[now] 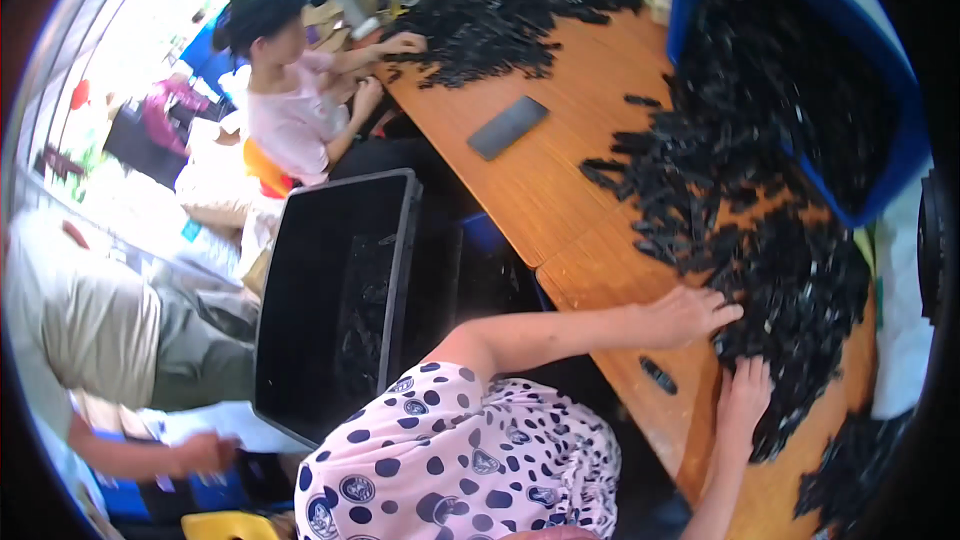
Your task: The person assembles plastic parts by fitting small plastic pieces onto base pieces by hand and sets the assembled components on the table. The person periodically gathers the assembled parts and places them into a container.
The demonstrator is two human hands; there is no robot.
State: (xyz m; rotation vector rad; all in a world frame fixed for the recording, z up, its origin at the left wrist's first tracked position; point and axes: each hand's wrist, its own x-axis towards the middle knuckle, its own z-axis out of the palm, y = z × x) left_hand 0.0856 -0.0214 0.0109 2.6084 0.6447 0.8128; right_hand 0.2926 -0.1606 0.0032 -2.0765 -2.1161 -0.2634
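Pieces, black and small, lie heaped on the brown table. The left hand and right hand are at the heap's edge, fingers a bit bent. I can't tell if either holds any.

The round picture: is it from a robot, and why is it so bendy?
No robot here! The left hand and right hand belong to a person in a spotted shirt. The camera sits on that person's head, looking down; its wide lens bends straight edges. On the brown table lie heaps of black pieces and a dark slab. A blue bin has more pieces inside. Both hands are at the nearer heap, but I can't tell whether they hold anything.
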